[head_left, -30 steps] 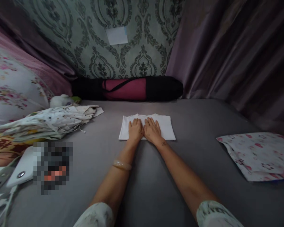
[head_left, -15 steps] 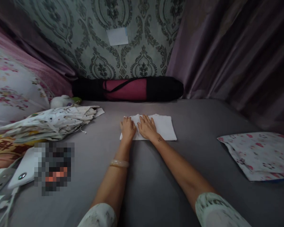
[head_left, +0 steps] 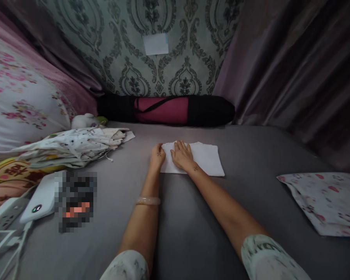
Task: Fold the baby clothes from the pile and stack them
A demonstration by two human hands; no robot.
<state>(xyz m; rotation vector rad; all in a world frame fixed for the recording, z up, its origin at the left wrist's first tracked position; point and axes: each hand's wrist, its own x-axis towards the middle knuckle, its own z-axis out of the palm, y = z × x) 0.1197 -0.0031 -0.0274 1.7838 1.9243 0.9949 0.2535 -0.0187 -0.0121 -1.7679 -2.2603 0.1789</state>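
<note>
A folded white cloth (head_left: pixel 207 158) lies flat on the grey bed sheet (head_left: pixel 189 217) in front of me. At its left edge my left hand (head_left: pixel 157 156) is closed, its fingers curled round the fabric and mostly hidden behind the knuckles. A pale bangle (head_left: pixel 148 200) circles that wrist. My right hand (head_left: pixel 182 155) rests palm down on the left half of the cloth, fingers stretched out toward the far edge.
A long black and red bag (head_left: pixel 163 111) lies along the wall. To the left are crumpled patterned fabric (head_left: pixel 84 144), a white power bank (head_left: pixel 43 198) and a power strip (head_left: pixel 8 214) with cables. A heart-print folded cloth (head_left: pixel 323 202) lies at right.
My left hand has gone from lying flat on the cloth to curling at its left edge. My right hand stays flat on it. The camera view has turned slightly left.
</note>
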